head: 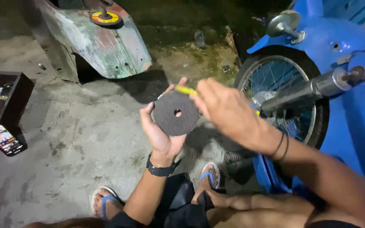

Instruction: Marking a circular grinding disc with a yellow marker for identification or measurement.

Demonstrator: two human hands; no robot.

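Left hand (162,135) cradles the grey cutting disc (176,113) flat-faced; right hand (229,110), at 3 o'clock, pinches a yellow-tipped tool (186,90) at its rim

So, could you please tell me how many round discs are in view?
2. One dark grey disc lies in the left hand, with the right hand over its edge. One yellow-ringed disc sits on the worn panel behind. Others may be hidden.

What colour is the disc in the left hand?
Dark grey disc, small centre hole; head view.
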